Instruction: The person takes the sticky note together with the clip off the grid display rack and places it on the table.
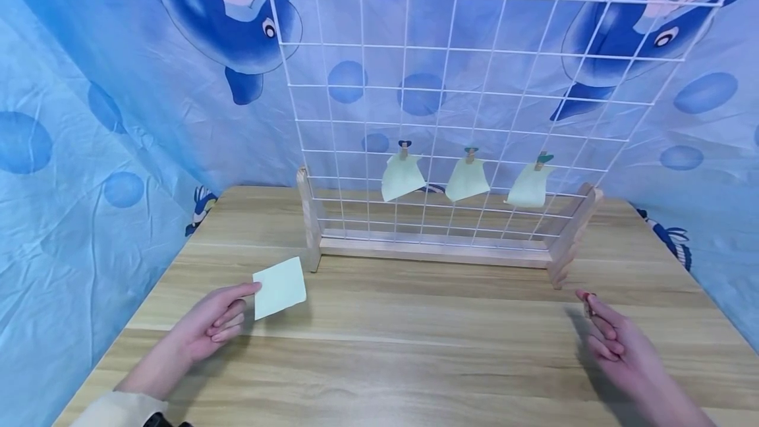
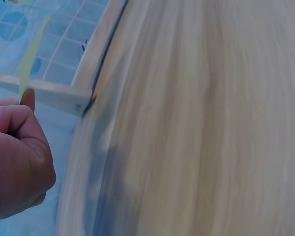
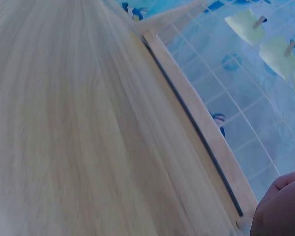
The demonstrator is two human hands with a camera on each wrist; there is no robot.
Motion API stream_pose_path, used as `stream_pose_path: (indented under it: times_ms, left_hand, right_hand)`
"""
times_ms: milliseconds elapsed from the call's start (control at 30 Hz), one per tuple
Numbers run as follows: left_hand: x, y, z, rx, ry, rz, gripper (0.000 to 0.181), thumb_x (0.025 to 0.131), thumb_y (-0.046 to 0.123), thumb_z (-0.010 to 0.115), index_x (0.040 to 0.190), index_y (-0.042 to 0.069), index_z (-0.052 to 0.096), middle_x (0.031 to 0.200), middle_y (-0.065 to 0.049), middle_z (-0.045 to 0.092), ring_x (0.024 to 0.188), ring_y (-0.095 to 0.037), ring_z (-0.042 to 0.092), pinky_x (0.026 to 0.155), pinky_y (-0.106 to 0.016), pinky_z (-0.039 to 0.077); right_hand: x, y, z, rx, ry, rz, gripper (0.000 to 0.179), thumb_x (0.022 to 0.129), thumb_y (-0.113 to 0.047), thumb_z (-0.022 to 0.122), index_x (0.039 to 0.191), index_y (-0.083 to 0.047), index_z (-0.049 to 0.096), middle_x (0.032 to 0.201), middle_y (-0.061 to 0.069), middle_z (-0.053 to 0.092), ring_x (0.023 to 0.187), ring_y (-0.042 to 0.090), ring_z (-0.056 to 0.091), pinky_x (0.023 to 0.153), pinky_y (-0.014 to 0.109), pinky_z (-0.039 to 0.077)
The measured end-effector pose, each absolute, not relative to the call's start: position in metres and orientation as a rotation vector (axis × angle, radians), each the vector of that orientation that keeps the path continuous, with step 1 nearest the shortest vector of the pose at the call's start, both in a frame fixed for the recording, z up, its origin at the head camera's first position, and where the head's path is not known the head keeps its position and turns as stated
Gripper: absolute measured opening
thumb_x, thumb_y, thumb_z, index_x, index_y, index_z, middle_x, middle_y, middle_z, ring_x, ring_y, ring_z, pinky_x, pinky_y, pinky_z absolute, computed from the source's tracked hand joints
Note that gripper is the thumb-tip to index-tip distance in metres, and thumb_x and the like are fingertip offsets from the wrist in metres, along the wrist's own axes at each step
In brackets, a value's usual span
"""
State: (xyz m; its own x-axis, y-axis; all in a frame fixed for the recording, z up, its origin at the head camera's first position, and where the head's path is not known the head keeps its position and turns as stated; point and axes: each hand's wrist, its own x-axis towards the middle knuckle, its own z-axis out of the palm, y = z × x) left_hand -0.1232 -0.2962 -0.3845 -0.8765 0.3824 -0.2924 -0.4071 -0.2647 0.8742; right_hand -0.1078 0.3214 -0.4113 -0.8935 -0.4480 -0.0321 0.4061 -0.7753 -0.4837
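My left hand (image 1: 207,325) pinches a pale green square of paper (image 1: 281,288) by its left edge, in front of the rack's left foot. In the left wrist view that paper (image 2: 30,59) shows nearly edge-on above the thumb. Near the rack's right foot, my right hand (image 1: 622,348) pinches a small wooden clothespin (image 1: 588,307) with a bit of red at its top. The right wrist view shows only part of this hand (image 3: 282,206), and its fingertips are hidden there.
A white wire grid (image 1: 456,91) stands in a wooden base (image 1: 433,250) on the wood-grain table (image 1: 409,335). Clothespins hold three pale green papers on it: left (image 1: 402,178), middle (image 1: 467,180) and right (image 1: 529,186). Behind hangs a blue dolphin-print cloth (image 1: 71,170).
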Motion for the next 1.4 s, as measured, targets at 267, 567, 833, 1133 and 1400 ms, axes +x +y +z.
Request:
stream_pose_path:
  times_ms: [267, 567, 833, 1133, 1400]
  left_hand:
    - [-0.123, -0.312, -0.385, -0.068, 1.664, 2.068, 0.019, 0.102, 0.017, 0.044, 0.088, 0.016, 0.056, 0.051, 0.007, 0.019, 0.041, -0.007, 0.014, 0.038, -0.019, 0.012]
    - [-0.132, -0.311, -0.388, -0.122, 1.848, 1.837, 0.031, 0.097, 0.022, 0.055, 0.066, 0.020, 0.051, 0.045, 0.013, 0.033, 0.036, 0.000, 0.032, 0.037, -0.014, 0.027]
    - [-0.137, -0.304, -0.393, -0.133, 1.978, 1.681, 0.034, 0.093, 0.024, 0.061, 0.062, 0.019, 0.049, 0.044, 0.013, 0.033, 0.035, -0.001, 0.030, 0.036, -0.015, 0.027]
    - [-0.137, -0.299, -0.393, -0.145, 2.035, 1.617, 0.034, 0.092, 0.025, 0.062, 0.062, 0.018, 0.051, 0.043, 0.013, 0.032, 0.034, -0.001, 0.029, 0.036, -0.015, 0.027]
    - [-0.135, -0.303, -0.392, -0.177, 2.057, 1.615, 0.068, 0.099, 0.046, 0.047, 0.134, -0.013, 0.046, 0.045, 0.012, 0.027, 0.036, -0.002, 0.025, 0.036, -0.015, 0.025]
  right_hand:
    - [-0.103, 0.338, -0.412, 0.059, 0.807, -2.547, 0.041, 0.107, -0.023, 0.029, 0.108, -0.006, 0.067, 0.064, -0.010, 0.017, 0.055, 0.004, 0.003, 0.051, 0.017, 0.006]
    - [-0.104, 0.339, -0.419, 0.146, 0.893, -2.489, 0.036, 0.106, -0.020, 0.036, 0.105, -0.006, 0.069, 0.063, -0.012, 0.021, 0.054, 0.002, 0.008, 0.047, 0.015, 0.014]
    - [-0.103, 0.343, -0.423, 0.302, 1.033, -2.427, 0.023, 0.102, -0.019, 0.048, 0.101, -0.010, 0.070, 0.063, -0.013, 0.032, 0.051, 0.002, 0.026, 0.044, 0.017, 0.040]
    - [-0.101, 0.342, -0.427, 0.270, 1.075, -2.436, 0.036, 0.106, -0.018, 0.036, 0.101, -0.009, 0.070, 0.063, -0.012, 0.028, 0.052, 0.001, 0.017, 0.044, 0.017, 0.039]
    - [-0.099, 0.344, -0.432, 0.091, 0.910, -2.473, 0.037, 0.106, -0.019, 0.036, 0.107, -0.007, 0.071, 0.063, -0.011, 0.016, 0.055, 0.003, 0.005, 0.043, 0.014, 0.030]
